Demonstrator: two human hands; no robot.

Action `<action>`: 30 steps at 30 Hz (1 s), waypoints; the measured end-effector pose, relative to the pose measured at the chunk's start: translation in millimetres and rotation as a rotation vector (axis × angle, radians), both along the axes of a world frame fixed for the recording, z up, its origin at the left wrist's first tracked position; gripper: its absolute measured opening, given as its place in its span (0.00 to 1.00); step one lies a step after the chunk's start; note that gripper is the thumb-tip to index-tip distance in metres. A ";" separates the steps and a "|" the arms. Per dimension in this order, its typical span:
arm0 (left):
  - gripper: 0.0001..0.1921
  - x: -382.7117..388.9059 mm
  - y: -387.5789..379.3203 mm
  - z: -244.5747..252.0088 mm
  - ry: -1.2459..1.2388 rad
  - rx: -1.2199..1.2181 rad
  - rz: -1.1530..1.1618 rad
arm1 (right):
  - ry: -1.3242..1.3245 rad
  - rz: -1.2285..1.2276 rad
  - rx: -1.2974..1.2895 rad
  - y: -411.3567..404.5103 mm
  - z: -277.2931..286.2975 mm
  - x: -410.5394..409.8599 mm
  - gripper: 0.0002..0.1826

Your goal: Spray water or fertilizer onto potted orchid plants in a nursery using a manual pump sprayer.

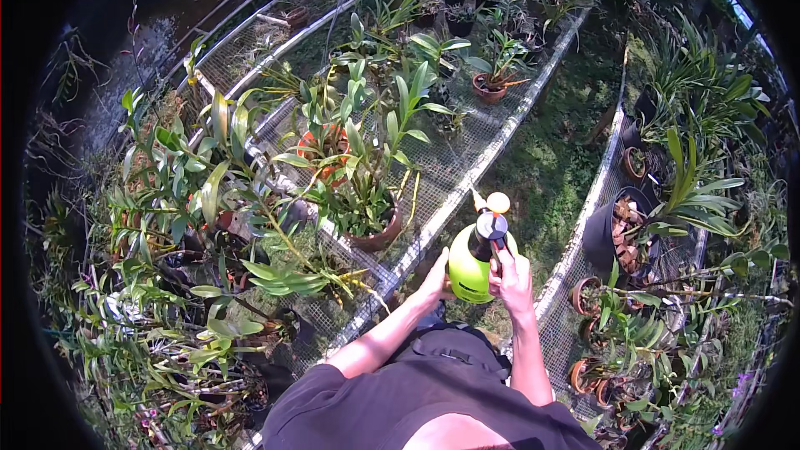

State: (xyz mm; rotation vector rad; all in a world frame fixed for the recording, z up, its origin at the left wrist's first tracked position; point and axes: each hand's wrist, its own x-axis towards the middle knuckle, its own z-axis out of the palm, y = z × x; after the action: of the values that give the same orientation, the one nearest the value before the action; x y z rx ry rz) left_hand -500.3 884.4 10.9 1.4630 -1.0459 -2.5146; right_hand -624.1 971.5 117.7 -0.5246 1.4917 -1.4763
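Observation:
A lime-green pump sprayer bottle point(469, 272) with a black neck, a round pale pump knob and a light nozzle is held in front of my body. My right hand point(511, 278) is closed around its handle, near the top. Against the bottle's left side rests my left hand point(437, 278), its fingers partly hidden behind the bottle. The nozzle points up and to the left, over the edge of a wire-mesh bench. To the left of the bottle stands a leafy plant in a brown pot point(378, 234).
Wire-mesh benches point(462, 150) with pale rails run along both sides of a grassy path point(550, 156). The left one carries many orchid-like plants and an orange pot point(325, 144). On the right are a large black pot point(603, 231) and several terracotta pots point(584, 297).

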 end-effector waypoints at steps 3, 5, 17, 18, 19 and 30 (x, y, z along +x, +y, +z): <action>0.42 12.6 0.3 -13.7 0.032 0.068 0.130 | 0.062 0.128 0.086 -21.8 2.4 2.8 0.21; 0.40 17.7 -5.0 -12.1 0.107 0.057 0.164 | 0.079 0.180 0.042 -32.3 -2.4 0.8 0.21; 0.35 -32.7 -63.1 -16.3 0.203 -0.034 0.225 | 0.161 0.179 -0.163 -71.0 -8.3 -42.5 0.20; 0.36 -43.8 -60.7 -12.5 0.098 -0.029 0.235 | 0.152 0.179 -0.119 -72.1 -16.2 -48.9 0.20; 0.37 -49.0 -55.7 -10.0 0.004 -0.002 0.201 | 0.154 0.170 -0.119 -72.6 -21.9 -57.1 0.20; 0.40 -188.0 -61.7 -4.2 -0.069 -0.046 -0.196 | -0.175 -0.434 -0.076 -34.8 -31.1 -158.6 0.21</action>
State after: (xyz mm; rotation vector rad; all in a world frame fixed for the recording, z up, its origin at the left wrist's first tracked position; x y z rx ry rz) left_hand -688.3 822.6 6.6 1.5134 -1.3094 -2.5642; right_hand -782.7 936.7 86.6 -0.1091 1.4716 -1.8669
